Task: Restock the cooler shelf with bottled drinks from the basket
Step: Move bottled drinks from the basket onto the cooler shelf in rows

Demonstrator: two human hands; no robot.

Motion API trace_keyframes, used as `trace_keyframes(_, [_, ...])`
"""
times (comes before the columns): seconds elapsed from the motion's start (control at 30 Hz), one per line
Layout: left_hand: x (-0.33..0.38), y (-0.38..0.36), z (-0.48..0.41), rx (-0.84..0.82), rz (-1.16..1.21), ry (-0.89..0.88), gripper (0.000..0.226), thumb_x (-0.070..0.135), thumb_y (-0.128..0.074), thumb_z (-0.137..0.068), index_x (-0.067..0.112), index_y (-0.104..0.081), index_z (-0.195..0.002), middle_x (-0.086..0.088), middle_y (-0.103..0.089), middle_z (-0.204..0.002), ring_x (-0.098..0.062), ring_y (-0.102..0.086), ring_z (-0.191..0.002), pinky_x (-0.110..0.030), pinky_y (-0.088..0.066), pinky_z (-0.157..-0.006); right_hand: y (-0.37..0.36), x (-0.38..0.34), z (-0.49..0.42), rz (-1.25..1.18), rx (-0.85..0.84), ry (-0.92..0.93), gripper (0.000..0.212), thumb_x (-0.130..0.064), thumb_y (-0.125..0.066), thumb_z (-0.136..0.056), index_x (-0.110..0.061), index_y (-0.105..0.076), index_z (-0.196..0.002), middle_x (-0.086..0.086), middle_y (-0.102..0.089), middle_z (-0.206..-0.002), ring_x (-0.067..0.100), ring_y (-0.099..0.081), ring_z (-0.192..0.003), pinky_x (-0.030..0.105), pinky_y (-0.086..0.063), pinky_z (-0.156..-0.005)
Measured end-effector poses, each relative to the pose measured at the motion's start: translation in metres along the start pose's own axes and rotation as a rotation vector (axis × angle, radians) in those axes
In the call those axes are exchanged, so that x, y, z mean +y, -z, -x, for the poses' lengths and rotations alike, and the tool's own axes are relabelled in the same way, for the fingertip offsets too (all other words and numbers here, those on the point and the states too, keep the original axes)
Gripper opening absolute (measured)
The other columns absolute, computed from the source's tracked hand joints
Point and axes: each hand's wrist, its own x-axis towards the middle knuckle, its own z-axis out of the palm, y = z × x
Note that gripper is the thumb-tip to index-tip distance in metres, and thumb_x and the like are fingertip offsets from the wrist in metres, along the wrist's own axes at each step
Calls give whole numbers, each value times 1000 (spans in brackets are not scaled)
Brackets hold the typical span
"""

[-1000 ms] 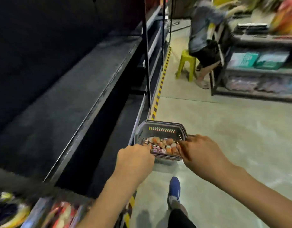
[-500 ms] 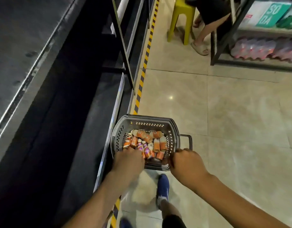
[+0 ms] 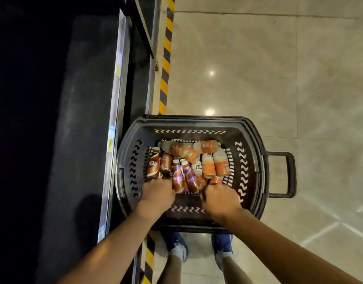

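Observation:
A dark grey plastic basket [image 3: 188, 120] stands on the floor beside the cooler's dark lower shelf [image 3: 84, 119]. Several bottled drinks lie in it: orange-labelled ones [image 3: 209, 168] at the right and back, purple-labelled ones [image 3: 189, 177] in the middle, brown-orange ones [image 3: 154, 163] at the left. My left hand [image 3: 157, 193] reaches into the basket, fingers curled down at the ends of the left bottles. My right hand [image 3: 219, 198] is curled over an orange bottle at the near right. The backs of my hands hide the fingertips, so neither grip shows.
The shelf's metal front edge [image 3: 115, 99] runs along the basket's left side. Yellow-black hazard tape [image 3: 166, 58] marks the floor by the cooler. The basket's pull handle [image 3: 287, 175] sticks out right. My blue shoes [image 3: 176, 244] stand just behind the basket. Tiled floor [image 3: 258, 68] stretches right.
My view has tilted down onto the basket. Both hands have left the basket's near rim and gone inside onto the bottles. The seated person and far shelves are out of view.

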Motion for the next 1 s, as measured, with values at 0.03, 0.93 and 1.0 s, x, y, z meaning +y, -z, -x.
trace_keyframes(0.03, [-7,-16,-24,11,11,8,29,32,-44,-98,13,-66,-102,-7,-68,-106,-28,-65,-99,-35,-49,-77,-15,-1,-27,-45,-27,-21,31,-34,-48,-98,-11,-63,-113,11,-65,-117,31,-63,-107,37,-49,-85])
trace_keyframes(0.93, [-43,-126,-195,-4,782,455,87,17,-85,-66,20,-35,-137,-10,-53,-127,-32,-55,-116,-44,-51,-91,-156,24,-195,-795,-50,-337,57,-47,-78,-75,-29,-44,-119,-6,-58,-99,18,-64,-84,39,-59,-71])
trace_keyframes(1.0, [-32,-96,-152,-21,973,414,85,13,-85,-62,21,-39,-132,-5,-59,-115,-29,-60,-107,-47,-53,-92,-124,23,-153,-874,5,-318,52,-39,-79,-77,-32,-46,-117,-9,-58,-96,16,-61,-89,39,-55,-80])
